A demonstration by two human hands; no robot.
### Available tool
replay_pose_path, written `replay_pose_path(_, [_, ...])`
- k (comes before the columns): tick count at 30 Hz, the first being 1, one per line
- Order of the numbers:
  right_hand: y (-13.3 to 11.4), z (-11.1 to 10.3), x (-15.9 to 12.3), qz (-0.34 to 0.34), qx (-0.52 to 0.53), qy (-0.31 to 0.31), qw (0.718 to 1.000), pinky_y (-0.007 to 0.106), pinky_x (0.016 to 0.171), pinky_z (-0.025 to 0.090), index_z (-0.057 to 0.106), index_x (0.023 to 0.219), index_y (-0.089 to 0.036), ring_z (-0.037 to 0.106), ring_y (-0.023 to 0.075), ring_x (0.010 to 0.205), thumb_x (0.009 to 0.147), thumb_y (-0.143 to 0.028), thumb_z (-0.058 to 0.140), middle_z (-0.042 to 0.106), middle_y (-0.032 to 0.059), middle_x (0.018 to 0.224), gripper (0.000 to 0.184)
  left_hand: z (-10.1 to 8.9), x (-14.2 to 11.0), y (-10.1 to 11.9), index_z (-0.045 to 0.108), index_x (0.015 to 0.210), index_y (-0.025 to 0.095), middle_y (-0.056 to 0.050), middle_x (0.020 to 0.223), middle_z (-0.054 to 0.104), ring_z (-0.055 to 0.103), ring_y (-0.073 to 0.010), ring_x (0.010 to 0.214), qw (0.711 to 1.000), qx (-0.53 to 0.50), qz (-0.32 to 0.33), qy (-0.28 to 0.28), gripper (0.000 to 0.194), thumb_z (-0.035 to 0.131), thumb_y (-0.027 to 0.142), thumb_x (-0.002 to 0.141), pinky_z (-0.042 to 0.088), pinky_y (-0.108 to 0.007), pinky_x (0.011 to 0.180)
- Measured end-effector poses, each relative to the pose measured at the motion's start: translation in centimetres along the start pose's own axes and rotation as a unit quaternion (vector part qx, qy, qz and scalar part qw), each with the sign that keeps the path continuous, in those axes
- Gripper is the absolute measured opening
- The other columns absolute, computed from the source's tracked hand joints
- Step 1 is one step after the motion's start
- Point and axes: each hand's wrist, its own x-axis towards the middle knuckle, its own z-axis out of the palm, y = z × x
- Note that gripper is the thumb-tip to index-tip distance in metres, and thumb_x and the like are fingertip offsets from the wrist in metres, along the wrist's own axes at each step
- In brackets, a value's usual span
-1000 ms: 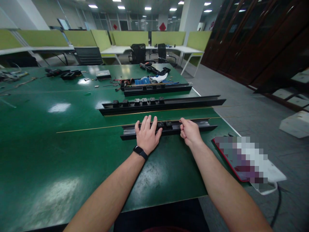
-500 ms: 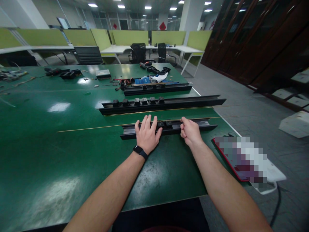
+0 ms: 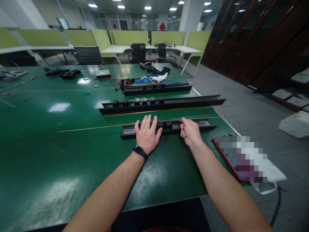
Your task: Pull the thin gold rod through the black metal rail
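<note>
My left hand (image 3: pixel 147 137), a dark band at its wrist, lies with fingers spread over the left part of a short black channel rail (image 3: pixel 200 129). Two small black blocks (image 3: pixel 165 124) sit inside the rail, just right of that hand. Along the rail's far edge runs a thin golden rod (image 3: pixel 89 129), reaching past both rail ends. My right hand (image 3: pixel 190 130) is closed above the rail's right half, thumb and forefinger pinched along the rod's line. What lies between those fingertips is too small to make out.
Beyond lies a longer black rail (image 3: pixel 188 103) with several blocks, and another golden rod (image 3: pixel 156 111) before it. A third rail (image 3: pixel 173 89) and blue parts (image 3: pixel 142 80) are farther back. A red-edged device (image 3: pixel 227 161), partly blurred out, lies at the green table's (image 3: pixel 96 174) right edge.
</note>
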Motion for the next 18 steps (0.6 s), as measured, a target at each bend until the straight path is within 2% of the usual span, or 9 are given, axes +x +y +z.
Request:
replay_pose_path(7, [-0.37,0.19,-0.34,0.008,-0.017,-0.016,1.0,0.016,0.027,0.018,0.062,0.084,-0.018,0.031,0.0044,0.026,0.089,-0.036,0.074,0.051,-0.0057,0.049,0.022,-0.03,0.02,0.0,0.051,0.152,0.024,-0.014,0.159,0.048,0.04,-0.0317,0.151,1.0,-0.002,0.001,0.003,0.055,0.047,0.046,0.103,0.018,-0.058,0.125])
replay_pose_path(14, [-0.35,0.17,-0.32,0.001,0.0,0.006,1.0,0.016,0.027,0.018,0.06,0.083,-0.018,0.031,0.0045,0.026,0.092,-0.03,0.068,0.05,-0.0063,0.049,0.016,0.0,0.0,-0.06,0.05,0.152,0.023,-0.015,0.159,0.048,0.04,-0.0316,0.151,1.0,0.002,0.002,0.003,0.055,0.048,0.046,0.103,0.018,-0.058,0.125])
replay_pose_path(18, [-0.38,0.17,-0.31,0.007,-0.001,0.0,1.0,0.016,0.027,0.017,0.06,0.084,-0.018,0.031,0.0044,0.026,0.091,-0.034,0.069,0.05,-0.0064,0.048,0.019,0.05,0.0,-0.05,0.051,0.152,0.023,-0.015,0.159,0.048,0.04,-0.0318,0.15,1.0,0.006,0.003,0.003,0.055,0.047,0.047,0.103,0.018,-0.058,0.125])
